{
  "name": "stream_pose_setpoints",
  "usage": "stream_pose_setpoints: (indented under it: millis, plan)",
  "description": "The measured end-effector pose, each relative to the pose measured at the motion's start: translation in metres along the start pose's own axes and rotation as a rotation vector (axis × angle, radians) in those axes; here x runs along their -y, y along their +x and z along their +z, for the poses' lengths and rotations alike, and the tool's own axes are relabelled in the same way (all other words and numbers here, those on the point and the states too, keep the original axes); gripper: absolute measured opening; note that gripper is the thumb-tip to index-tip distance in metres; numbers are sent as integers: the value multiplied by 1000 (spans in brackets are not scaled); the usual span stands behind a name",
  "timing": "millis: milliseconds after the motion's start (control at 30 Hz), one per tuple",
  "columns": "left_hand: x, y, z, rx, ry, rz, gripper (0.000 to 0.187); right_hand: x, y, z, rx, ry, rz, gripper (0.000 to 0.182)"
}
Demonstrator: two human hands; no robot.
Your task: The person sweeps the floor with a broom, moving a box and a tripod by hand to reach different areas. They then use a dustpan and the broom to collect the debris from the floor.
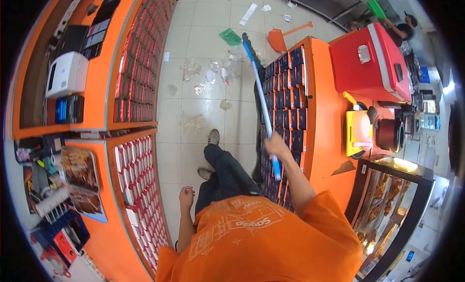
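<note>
A broom (261, 95) with a blue handle slants away from me, its dark bristles resting on the tiled floor at the far end. My right hand (277, 146) is wrapped round the handle near its upper end. My left hand (186, 195) hangs beside my thigh with fingers curled, and I see nothing in it. Scattered ahead of my feet lie crumpled clear plastic (191, 69), white paper scraps (210, 76) and a green sheet (230, 37) close to the bristles. An orange dustpan (277, 40) with a long handle lies beyond the broom.
Orange counters faced with stacked boxes (140, 59) line both sides of the aisle. On the right stand a red cooler box (363, 59), a dark red pot (389, 134) and a lit glass food case (387, 199). A white printer (67, 74) sits left. Another person (402, 30) is at far right.
</note>
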State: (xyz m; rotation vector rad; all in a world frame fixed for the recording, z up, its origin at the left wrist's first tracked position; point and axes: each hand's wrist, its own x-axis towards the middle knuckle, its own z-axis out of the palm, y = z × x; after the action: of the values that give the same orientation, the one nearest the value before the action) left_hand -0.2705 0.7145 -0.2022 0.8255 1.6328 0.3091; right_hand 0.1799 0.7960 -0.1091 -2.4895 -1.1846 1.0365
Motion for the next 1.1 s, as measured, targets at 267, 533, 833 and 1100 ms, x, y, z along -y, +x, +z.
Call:
stream_pose_setpoints:
  millis: [267, 533, 833, 1100]
  plan:
    - [84, -60, 36, -61, 101, -70, 17, 52, -160, -32, 853, 269, 261, 16]
    - [58, -133, 103, -369, -162, -259, 19, -55, 55, 179, 1220, 421, -113, 29]
    - [28, -180, 195, -539, -302, -438, 18, 4, 252, -60, 820, -20, 320, 19]
    - [42, -155, 230, -484, -381, -381, 18, -19, 131, -95, 606, -531, -331, 26]
